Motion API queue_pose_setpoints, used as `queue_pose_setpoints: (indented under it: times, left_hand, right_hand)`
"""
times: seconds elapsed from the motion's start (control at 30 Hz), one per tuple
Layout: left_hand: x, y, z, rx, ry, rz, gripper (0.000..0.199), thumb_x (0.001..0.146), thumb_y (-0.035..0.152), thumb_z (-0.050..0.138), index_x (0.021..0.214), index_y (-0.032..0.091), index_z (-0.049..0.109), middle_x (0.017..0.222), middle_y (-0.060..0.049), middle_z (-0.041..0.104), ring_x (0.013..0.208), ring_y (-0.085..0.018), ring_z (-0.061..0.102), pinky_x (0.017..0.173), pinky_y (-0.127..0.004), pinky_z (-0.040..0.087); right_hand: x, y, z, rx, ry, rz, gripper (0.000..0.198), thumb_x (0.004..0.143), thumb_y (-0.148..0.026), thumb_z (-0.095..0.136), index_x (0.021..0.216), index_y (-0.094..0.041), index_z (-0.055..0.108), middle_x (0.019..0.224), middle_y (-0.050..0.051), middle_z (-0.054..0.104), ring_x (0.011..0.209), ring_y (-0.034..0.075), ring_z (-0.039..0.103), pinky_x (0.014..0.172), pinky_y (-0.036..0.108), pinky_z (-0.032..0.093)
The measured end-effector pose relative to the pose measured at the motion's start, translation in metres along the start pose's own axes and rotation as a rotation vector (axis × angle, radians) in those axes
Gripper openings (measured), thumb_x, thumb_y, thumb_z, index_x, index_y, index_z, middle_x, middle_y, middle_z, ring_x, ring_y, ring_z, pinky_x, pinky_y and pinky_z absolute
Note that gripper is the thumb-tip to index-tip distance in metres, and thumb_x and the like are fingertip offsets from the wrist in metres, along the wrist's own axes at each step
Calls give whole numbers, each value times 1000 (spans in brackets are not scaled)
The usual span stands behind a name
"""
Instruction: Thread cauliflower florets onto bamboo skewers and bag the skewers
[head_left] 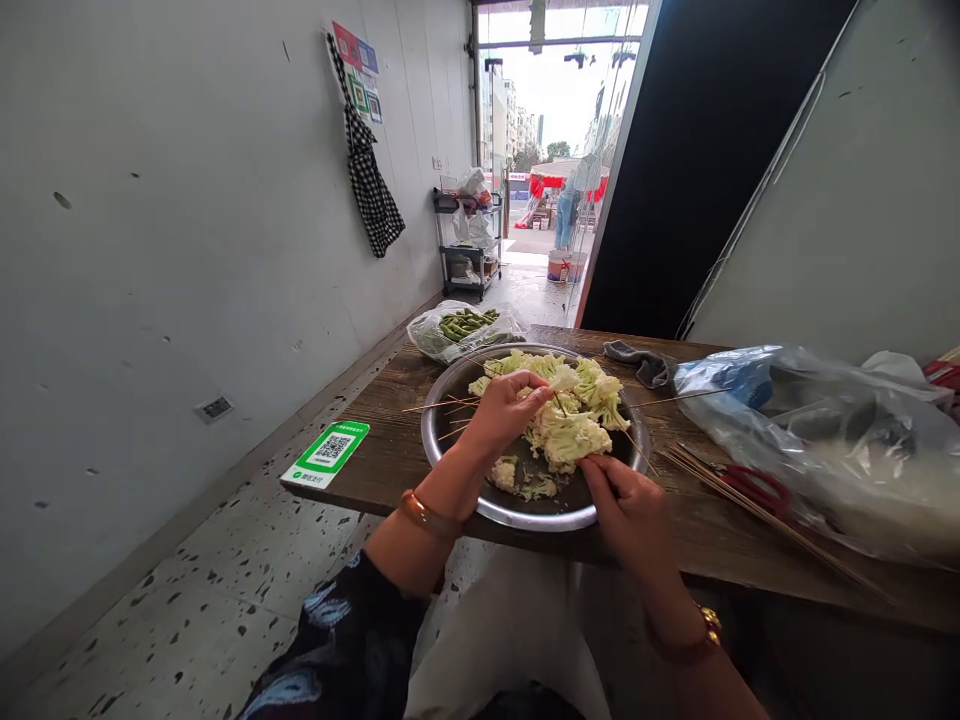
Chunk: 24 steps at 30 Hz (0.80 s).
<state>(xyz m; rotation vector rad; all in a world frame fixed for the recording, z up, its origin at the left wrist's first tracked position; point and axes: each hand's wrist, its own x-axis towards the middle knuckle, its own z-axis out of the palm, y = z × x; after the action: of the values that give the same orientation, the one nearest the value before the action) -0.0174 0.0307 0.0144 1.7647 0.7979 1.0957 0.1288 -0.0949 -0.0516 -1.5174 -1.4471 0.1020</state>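
Note:
A large round metal bowl (pixel 433 440) holds pale cauliflower pieces (pixel 600 385), and several thin bamboo skewers (pixel 450 403) stick out over its rim. Above the bowl, my left hand (pixel 510 408) pinches a small cauliflower floret (pixel 564 378) between thumb and fingers. My right hand (pixel 630 502) is closed at the lower edge of a bigger cauliflower piece (pixel 571 438). A short stretch of thin stick shows below the floret, in line with my right fingertips, which seem to pinch a skewer; its end there is hidden. Loose bits (pixel 504 473) lie in the bowl's near part.
On the wooden table (pixel 390 400) are a bag of green pods (pixel 466 325), a QR-code card (pixel 328 455), a dark cloth (pixel 641 362), loose skewers (pixel 780 525), red-handled scissors (pixel 757 490) and a large plastic bag (pixel 840 440). Beyond stand a shelf cart (pixel 469 240) and a glass door.

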Motion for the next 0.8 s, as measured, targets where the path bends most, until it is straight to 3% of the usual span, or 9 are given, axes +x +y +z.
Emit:
queue_pose_setpoints:
  times: [0.23,0.47,0.8]
  left_hand:
    - [-3,5,7,-4,-146,33,22,74,35,66,69,14,62,77,-3,61,78,-15,53,74,-26,41]
    - [-10,13,12,-229,-178,-83,28,74,41,64,73,14,58,71,1,50,67,-9,42,63,-22,34]
    - [-11,14,13,-251,-232,-147,41,69,52,70,68,12,62,62,2,48,60,-7,39,56,-21,28]
  right_hand:
    - [1,-4,-1,37,5,13,30,92,-40,51,81,-21,72,81,3,76,74,18,70,68,27,47]
    - [1,-6,-4,62,-5,25,30,91,-40,52,78,-21,71,75,1,74,71,17,68,64,25,46]
    - [0,-4,-3,77,8,-2,28,91,-38,53,79,-21,72,75,1,74,68,16,66,64,25,46]
